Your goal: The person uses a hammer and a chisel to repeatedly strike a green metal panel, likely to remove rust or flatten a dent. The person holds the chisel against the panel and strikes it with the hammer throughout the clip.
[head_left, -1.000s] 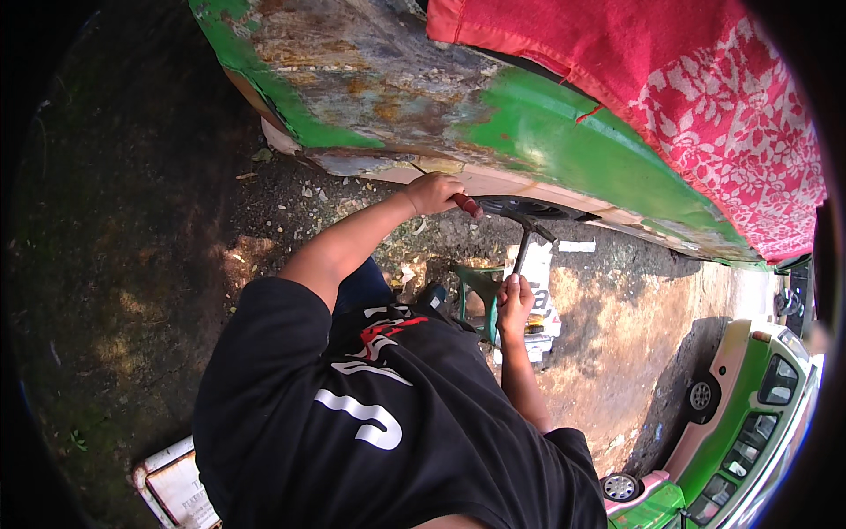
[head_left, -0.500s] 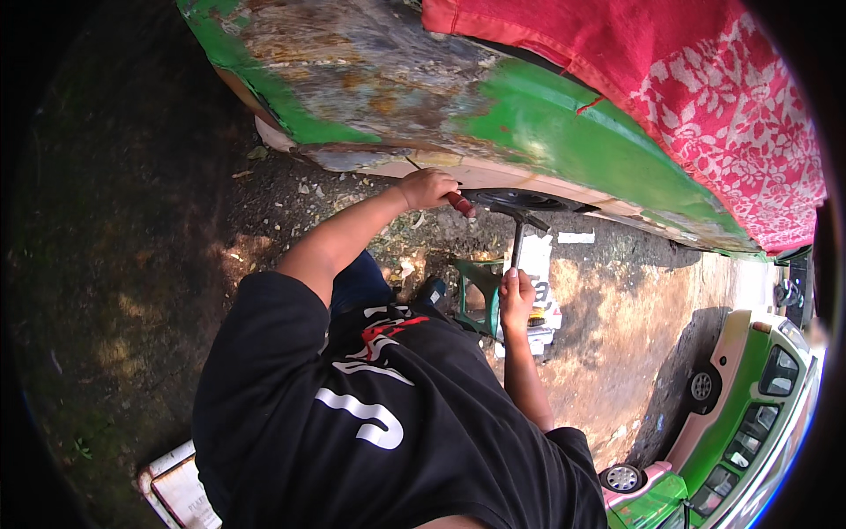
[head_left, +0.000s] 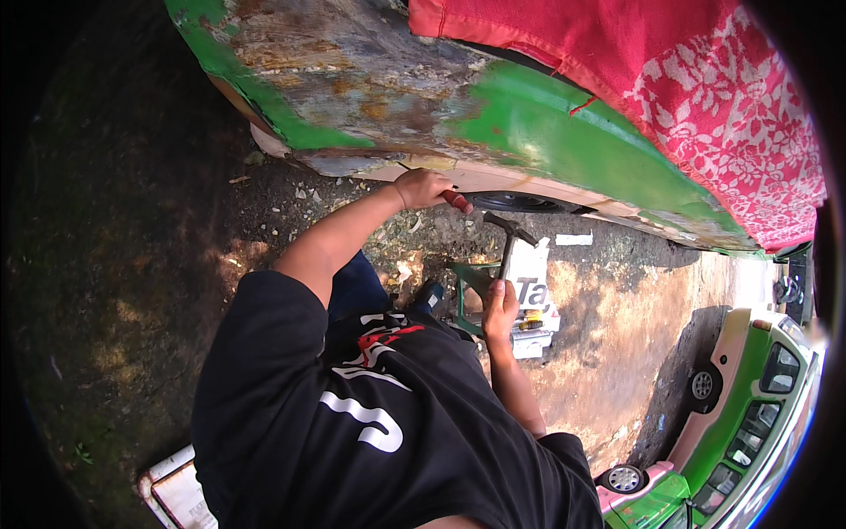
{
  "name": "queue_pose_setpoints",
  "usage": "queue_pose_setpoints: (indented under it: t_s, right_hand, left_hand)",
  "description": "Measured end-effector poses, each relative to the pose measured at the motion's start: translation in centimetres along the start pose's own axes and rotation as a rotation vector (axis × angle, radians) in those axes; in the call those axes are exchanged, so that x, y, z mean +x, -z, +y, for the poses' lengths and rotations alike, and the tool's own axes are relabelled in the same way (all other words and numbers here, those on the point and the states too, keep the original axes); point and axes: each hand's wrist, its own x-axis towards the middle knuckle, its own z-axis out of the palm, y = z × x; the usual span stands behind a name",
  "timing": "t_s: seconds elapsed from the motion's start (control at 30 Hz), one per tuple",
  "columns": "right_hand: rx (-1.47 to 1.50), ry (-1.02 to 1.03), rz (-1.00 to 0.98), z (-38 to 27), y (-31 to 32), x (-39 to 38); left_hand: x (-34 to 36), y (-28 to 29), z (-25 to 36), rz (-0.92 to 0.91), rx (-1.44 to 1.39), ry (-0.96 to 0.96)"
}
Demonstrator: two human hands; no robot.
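Note:
My left hand (head_left: 421,188) is closed around a screwdriver-like tool with a red handle (head_left: 458,202). Its thin dark shaft points away to the left, to the pinkish lower edge of a green car body (head_left: 564,115); the tip's contact is hard to make out. In my right hand (head_left: 500,309) I grip a hammer (head_left: 509,231) by its shaft, head up. The hammer head is a short way to the right of the red handle, apart from it. Bare, rust-brown patches (head_left: 352,79) cover much of the car's panel.
A red floral cloth (head_left: 696,97) drapes over the car, above a dark wheel (head_left: 520,202). Behind my right hand are a green stool (head_left: 471,286) and papers (head_left: 529,273). A green and white vehicle (head_left: 749,423) stands at lower right, a white panel (head_left: 181,489) at lower left.
My right hand and the hammer have moved slightly left and down, with the hammer head tilting. My left hand keeps its grip on the red-handled tool, nearly in place.

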Motion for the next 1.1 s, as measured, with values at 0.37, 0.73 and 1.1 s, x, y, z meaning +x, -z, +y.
queue_pose_setpoints:
  t_s: [0.37, 0.73, 1.1]
  right_hand:
    - [0.010, 0.000, 0.033, 0.8, -0.7, 0.7]
    - [-0.145, 0.004, 0.031, 1.3, 0.0, 1.0]
    - [0.272, -0.143, 0.000, -1.8, -1.7, 0.0]
  left_hand:
    - [-0.1, -0.1, 0.1, 0.013, 0.012, 0.062]
    - [-0.9, -0.8, 0.8, 0.011, 0.002, 0.065]
    - [-0.8, -0.7, 0.1, 0.101, -0.059, 0.103]
